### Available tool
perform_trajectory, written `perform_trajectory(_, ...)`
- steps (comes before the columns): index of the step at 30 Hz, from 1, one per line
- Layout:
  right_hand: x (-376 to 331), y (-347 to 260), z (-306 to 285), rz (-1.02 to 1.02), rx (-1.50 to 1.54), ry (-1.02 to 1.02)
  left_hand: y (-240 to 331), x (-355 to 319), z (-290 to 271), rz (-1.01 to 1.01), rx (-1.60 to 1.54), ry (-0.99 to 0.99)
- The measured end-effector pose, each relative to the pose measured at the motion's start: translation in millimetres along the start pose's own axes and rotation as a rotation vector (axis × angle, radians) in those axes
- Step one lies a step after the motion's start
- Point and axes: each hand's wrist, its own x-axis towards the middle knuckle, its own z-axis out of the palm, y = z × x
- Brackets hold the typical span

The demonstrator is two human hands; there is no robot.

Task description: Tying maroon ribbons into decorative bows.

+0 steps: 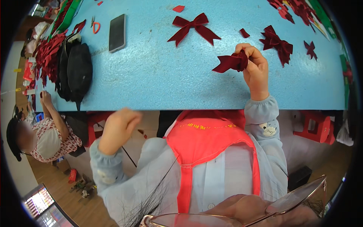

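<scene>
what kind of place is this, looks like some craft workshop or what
Most likely a small handcraft workshop making ribbon bows. The right hand pinches a half-made dark red velvet bow over a long blue worktable strewn with a finished bow and red scraps, and another person works beside a pile of red ribbon pieces.

The right hand (254,68) is raised over the bench (159,72), just beyond its near edge, fingers curled shut around a dark red ribbon bow (231,62), wrist bent upward, forearm in a pale blue sleeve; the left hand (118,128) hangs below the bench's near edge, loosely fisted, holding nothing visible, elbow bent
</scene>
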Motion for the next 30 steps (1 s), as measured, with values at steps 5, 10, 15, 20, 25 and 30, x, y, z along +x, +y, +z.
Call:
perform_trajectory(5,-13.2,-0.2,34.4,-0.004,-0.157,-0.101,57.4,83.2,32.3,0.299,-0.592,0.586)
perform_trajectory(10,-22.0,7.9,62.3,-0.067,-0.245,-0.118,66.3,120.9,38.9,0.365,-0.763,0.215)
perform_trajectory(15,-8.1,27.4,60.0,-0.084,-0.275,0.03,64.7,144.2,67.4,0.291,-0.702,0.436)
perform_trajectory(20,8.4,64.6,57.9,-0.065,-0.092,0.124,50.1,174.7,102.8,0.655,-0.369,0.881)
perform_trajectory(25,17.8,91.4,68.8,-0.049,0.134,0.159,28.3,184.0,101.8,0.707,-0.653,0.848)
perform_trajectory(30,29.0,118.6,67.9,-0.094,0.385,-0.023,27.0,188.1,112.3,0.21,-1.301,0.668)
